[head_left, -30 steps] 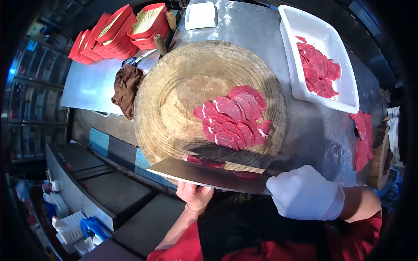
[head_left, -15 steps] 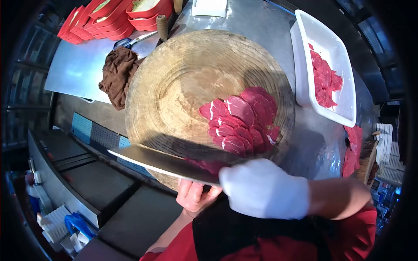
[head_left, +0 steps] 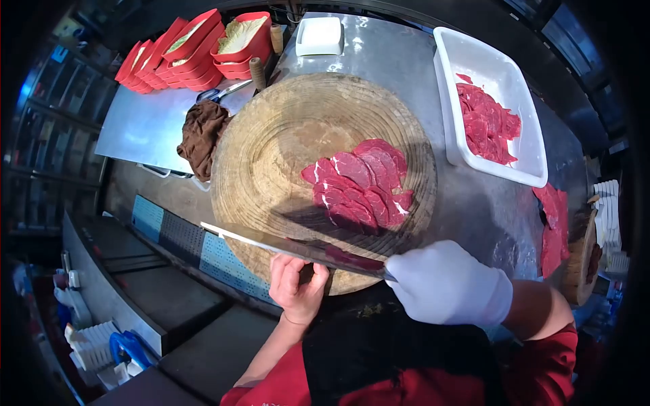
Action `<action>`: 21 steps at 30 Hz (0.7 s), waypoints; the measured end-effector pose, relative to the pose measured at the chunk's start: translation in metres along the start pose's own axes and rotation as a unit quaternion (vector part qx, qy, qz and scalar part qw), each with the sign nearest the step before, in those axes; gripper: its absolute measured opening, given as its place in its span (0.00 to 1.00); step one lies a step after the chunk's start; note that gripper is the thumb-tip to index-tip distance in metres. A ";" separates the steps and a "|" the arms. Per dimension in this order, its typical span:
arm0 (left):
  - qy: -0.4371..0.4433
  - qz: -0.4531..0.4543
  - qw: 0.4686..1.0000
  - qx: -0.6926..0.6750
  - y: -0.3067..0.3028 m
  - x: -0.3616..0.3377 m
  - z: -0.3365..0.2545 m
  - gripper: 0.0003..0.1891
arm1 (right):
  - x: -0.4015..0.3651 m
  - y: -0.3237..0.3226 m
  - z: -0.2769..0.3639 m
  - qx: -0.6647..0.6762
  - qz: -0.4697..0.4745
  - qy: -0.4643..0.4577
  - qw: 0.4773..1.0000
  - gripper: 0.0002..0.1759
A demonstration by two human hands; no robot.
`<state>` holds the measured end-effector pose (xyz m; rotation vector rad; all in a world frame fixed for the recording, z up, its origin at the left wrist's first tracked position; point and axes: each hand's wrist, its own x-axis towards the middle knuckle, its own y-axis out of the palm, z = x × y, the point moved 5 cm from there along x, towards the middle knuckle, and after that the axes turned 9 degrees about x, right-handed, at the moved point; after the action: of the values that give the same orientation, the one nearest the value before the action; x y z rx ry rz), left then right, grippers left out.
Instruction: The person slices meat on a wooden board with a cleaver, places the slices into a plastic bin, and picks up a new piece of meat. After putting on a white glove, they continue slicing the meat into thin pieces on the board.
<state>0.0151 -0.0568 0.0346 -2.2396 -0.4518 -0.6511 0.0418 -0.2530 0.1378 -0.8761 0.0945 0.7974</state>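
Note:
My right hand [head_left: 450, 284], in a white glove, is closed round the handle of a large knife [head_left: 271, 245]. Its long blade reaches leftward across the near part of a round wooden chopping block [head_left: 264, 101], and red meat shows on the blade. Just below the blade, my bare left hand [head_left: 298, 284] has its fingers curled, with the fingertips close to the metal. What lies behind the blade there is hidden. Beyond the knife, overlapping slices of red meat [head_left: 362, 186] with white streaks lie on the block.
A white tub [head_left: 443, 101] of meat pieces [head_left: 484, 122] stands at the right. Another meat piece [head_left: 554, 227] lies below it. To the left are a brown cloth [head_left: 202, 139], scissors [head_left: 220, 93] and stacked red containers [head_left: 193, 57]. A small white dish [head_left: 319, 37] sits behind the block.
The view has shifted, so the block sits lower. The knife handle and my right hand have moved to the right, away from my left hand, which shows more fully.

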 end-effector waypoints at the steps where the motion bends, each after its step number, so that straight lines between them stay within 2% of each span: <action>1: 0.002 0.001 1.000 0.006 -0.001 0.001 -0.002 0.15 | -0.009 0.001 -0.001 0.005 -0.011 -0.006 1.000 0.05; 6: 0.022 0.019 1.000 0.010 0.000 -0.006 0.006 0.18 | -0.038 0.000 -0.003 -0.046 -0.031 -0.047 0.997 0.03; 10: 0.014 0.013 1.000 0.005 0.001 -0.004 0.004 0.19 | -0.028 0.001 -0.001 -0.062 -0.020 -0.063 0.996 0.04; 14: 0.011 0.014 1.000 -0.001 0.002 0.000 0.002 0.18 | 0.004 0.002 0.005 -0.021 -0.002 -0.049 0.999 0.04; 19: 0.004 0.021 1.000 -0.008 0.001 0.002 0.002 0.17 | 0.032 0.001 0.012 -0.006 0.100 0.032 0.994 0.05; 21: -0.004 0.035 0.999 -0.015 0.002 0.002 0.004 0.16 | 0.044 0.003 0.013 -0.001 0.108 0.037 0.993 0.06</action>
<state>0.0193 -0.0549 0.0321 -2.2772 -0.3689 -0.6173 0.0687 -0.2168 0.1272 -0.9075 0.2562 0.9672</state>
